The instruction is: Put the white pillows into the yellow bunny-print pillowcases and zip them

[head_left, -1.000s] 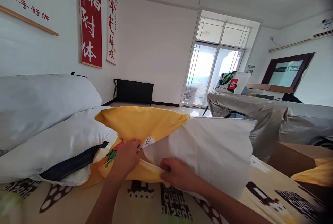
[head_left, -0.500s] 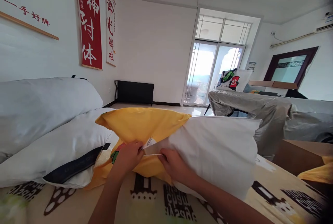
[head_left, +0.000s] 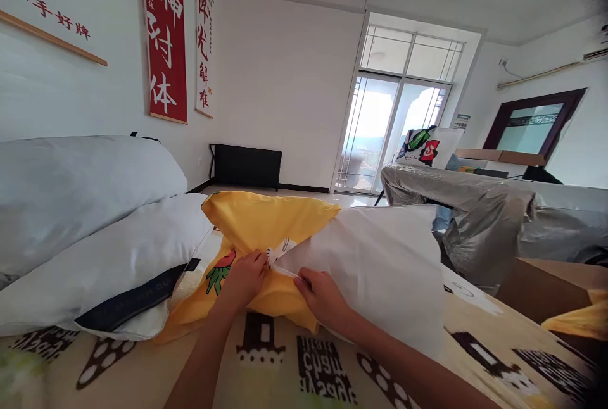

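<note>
A white pillow [head_left: 380, 270] lies on the bed in front of me, its left end inside a yellow pillowcase [head_left: 259, 225] printed with a carrot and a rabbit. My left hand [head_left: 244, 279] is closed on the yellow pillowcase's open edge. My right hand [head_left: 323, 295] pinches the same edge just to the right, against the pillow. The two hands are close together, almost touching.
Two more white pillows [head_left: 95, 257] are stacked at the left against the wall. The bed's cream blanket [head_left: 266, 358] has dark printed shapes. A grey plastic-covered sofa [head_left: 475, 206] and a brown cardboard box [head_left: 546, 285] stand at the right. A glass balcony door [head_left: 384, 133] is behind.
The yellow pillowcase has bunched up toward the left end, and more white pillow shows. Both hands have shifted slightly right and stayed on the case's edge.
</note>
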A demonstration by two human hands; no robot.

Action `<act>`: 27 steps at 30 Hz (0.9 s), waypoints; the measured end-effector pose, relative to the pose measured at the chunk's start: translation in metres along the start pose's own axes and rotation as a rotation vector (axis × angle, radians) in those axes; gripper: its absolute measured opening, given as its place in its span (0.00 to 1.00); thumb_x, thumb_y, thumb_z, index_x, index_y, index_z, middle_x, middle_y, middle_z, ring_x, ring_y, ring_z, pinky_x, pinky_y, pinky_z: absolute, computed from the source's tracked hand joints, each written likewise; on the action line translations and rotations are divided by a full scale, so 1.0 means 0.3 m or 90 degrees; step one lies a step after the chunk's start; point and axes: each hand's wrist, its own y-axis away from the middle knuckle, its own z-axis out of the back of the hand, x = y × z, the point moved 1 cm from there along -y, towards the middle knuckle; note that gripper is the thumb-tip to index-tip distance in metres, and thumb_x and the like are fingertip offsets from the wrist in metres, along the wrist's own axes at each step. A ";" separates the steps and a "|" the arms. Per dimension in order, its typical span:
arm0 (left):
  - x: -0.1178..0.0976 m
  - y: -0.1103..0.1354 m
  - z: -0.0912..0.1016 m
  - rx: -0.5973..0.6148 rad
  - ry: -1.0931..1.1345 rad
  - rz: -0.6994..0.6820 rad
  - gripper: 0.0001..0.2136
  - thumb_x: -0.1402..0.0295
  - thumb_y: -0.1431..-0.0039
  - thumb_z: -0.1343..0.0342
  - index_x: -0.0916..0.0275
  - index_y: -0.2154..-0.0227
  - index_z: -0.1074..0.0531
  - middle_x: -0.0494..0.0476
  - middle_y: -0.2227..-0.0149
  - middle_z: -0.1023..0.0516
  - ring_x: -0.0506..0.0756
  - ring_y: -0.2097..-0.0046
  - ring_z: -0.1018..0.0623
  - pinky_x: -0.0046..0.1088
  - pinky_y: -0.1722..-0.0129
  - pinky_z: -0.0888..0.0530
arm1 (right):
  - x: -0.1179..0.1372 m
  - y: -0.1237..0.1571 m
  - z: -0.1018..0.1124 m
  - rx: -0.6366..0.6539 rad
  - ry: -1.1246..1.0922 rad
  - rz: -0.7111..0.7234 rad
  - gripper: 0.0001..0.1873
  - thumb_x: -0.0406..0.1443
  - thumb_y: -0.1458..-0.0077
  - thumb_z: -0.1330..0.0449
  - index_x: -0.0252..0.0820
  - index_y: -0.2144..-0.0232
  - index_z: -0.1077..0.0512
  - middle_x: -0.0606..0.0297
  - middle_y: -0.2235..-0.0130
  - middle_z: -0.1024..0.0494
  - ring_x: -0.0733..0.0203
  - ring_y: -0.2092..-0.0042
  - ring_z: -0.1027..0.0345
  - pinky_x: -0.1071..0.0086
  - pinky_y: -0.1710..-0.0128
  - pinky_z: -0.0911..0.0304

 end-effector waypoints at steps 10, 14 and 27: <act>-0.008 0.006 0.031 -0.193 0.034 -0.100 0.08 0.81 0.50 0.52 0.61 0.70 0.33 0.56 0.56 0.27 0.57 0.48 0.32 0.37 0.48 0.36 | 0.002 0.026 0.031 0.058 0.215 0.045 0.06 0.36 0.44 0.46 0.40 0.69 0.32 0.62 0.71 0.24 0.62 0.71 0.33 0.69 0.74 0.62; 0.020 0.005 -0.004 -0.300 0.066 -0.114 0.10 0.81 0.50 0.53 0.61 0.67 0.33 0.54 0.64 0.25 0.54 0.56 0.28 0.33 0.52 0.32 | -0.010 0.030 0.030 0.065 0.325 0.071 0.05 0.32 0.44 0.47 0.40 0.70 0.32 0.62 0.70 0.23 0.62 0.70 0.32 0.68 0.74 0.60; -0.002 0.013 -0.081 -0.249 0.044 -0.024 0.12 0.80 0.49 0.60 0.62 0.76 0.34 0.56 0.74 0.29 0.55 0.68 0.28 0.29 0.68 0.35 | -0.036 0.005 0.000 -0.404 0.535 0.425 0.07 0.28 0.44 0.48 0.40 0.69 0.31 0.56 0.41 0.35 0.52 0.39 0.47 0.58 0.46 0.52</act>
